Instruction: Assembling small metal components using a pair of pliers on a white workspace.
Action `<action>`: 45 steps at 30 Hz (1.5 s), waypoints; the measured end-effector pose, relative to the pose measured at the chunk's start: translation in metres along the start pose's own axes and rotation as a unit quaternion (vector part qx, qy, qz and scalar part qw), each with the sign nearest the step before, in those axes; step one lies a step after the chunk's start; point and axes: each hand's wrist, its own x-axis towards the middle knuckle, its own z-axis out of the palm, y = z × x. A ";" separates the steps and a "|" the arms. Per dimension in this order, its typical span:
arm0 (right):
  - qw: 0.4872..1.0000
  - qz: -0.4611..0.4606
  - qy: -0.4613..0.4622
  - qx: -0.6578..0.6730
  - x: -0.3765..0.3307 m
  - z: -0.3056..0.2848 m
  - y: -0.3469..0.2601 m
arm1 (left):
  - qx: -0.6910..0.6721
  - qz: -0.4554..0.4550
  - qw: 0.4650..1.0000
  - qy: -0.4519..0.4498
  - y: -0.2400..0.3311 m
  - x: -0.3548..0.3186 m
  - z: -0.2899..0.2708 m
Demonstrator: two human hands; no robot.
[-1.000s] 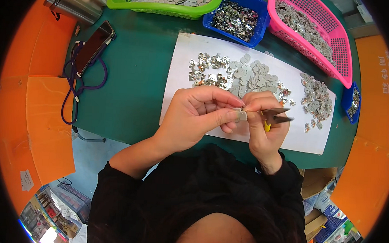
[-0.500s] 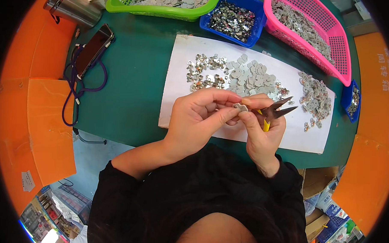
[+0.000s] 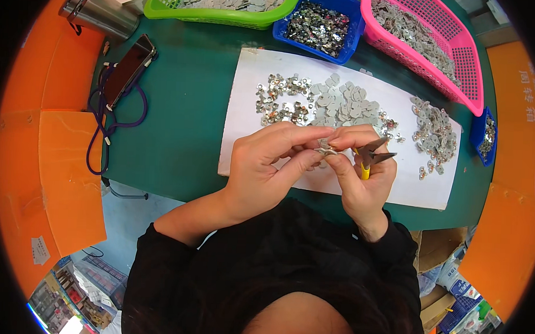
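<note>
Between the fingertips of both hands is a small grey flat piece (image 3: pixel 325 148), with something shiny at its edge. My left hand (image 3: pixel 266 158) pinches it from the left, thumb and forefinger closed. My right hand (image 3: pixel 361 182) grips it from the right with thumb and forefinger, while pliers (image 3: pixel 374 153) with yellow handles are tucked in the same hand, jaws apart and pointing right. Beyond the hands, a white board (image 3: pixel 240 107) carries a pile of grey flat pieces (image 3: pixel 346 105), small shiny metal clips (image 3: pixel 282 97) to its left, and joined-looking pieces (image 3: pixel 433 134) on the right.
Along the far edge stand a green basket (image 3: pixel 225 16), a blue bin (image 3: pixel 318 53) and a pink basket (image 3: pixel 415 69), all holding small parts. A smaller blue tray (image 3: pixel 484 139) sits far right. A phone (image 3: pixel 129 68) with a purple cord and a steel flask (image 3: pixel 105 14) are at the left.
The grey piece has turned and shifted slightly left between the fingers. My right fingers have re-gripped, and the plier tips have swung a little left and downward.
</note>
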 end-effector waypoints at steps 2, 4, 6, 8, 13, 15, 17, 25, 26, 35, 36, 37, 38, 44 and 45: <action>1.000 -0.006 -0.002 -0.010 -0.001 0.000 -0.002 | 0.015 0.040 0.999 0.001 -0.002 -0.001 0.000; 1.000 -0.012 -0.004 -0.019 0.000 0.002 -0.002 | 0.036 0.066 0.997 0.004 -0.004 0.000 0.000; 0.998 -0.040 0.051 -0.021 0.001 0.007 -0.002 | 0.056 0.093 0.994 0.006 -0.003 -0.001 0.000; 0.998 -0.034 0.045 -0.019 0.001 0.007 -0.004 | 0.033 0.060 0.998 0.017 -0.001 -0.003 0.001; 0.999 -0.032 0.042 0.010 -0.001 0.010 -0.001 | -0.001 0.103 0.995 0.013 -0.011 -0.004 0.005; 0.999 0.001 0.024 0.027 -0.002 0.011 -0.002 | -0.108 0.021 0.993 0.031 -0.011 -0.005 0.008; 0.999 0.021 0.024 0.014 0.000 0.010 -0.003 | -0.217 -0.034 0.975 0.036 -0.012 -0.004 0.007; 0.994 0.034 -0.001 -0.102 0.006 0.004 -0.011 | -0.244 -0.106 0.962 0.057 -0.009 -0.002 0.000; 0.994 0.078 -0.021 -0.073 0.007 0.000 -0.013 | -0.235 -0.101 0.965 0.061 -0.007 -0.001 -0.001; 0.807 -0.186 -0.090 -0.553 0.025 -0.034 -0.047 | -0.169 -0.135 0.975 0.051 0.008 0.004 -0.012; 0.807 -0.185 -0.090 -0.554 0.025 -0.034 -0.048 | -0.170 -0.136 0.975 0.051 0.008 0.005 -0.011; 0.790 -0.198 -0.087 -0.573 0.025 -0.033 -0.048 | -0.176 -0.135 0.973 0.058 0.010 0.005 -0.009; 0.773 -0.211 -0.084 -0.592 0.025 -0.033 -0.049 | -0.182 -0.134 0.972 0.066 0.011 0.005 -0.008; 0.739 -0.208 -0.108 -0.632 0.022 -0.031 -0.051 | -0.214 -0.165 0.957 0.103 0.008 0.003 -0.003; 0.739 -0.209 -0.108 -0.631 0.021 -0.030 -0.052 | -0.214 -0.164 0.957 0.104 0.007 0.002 -0.004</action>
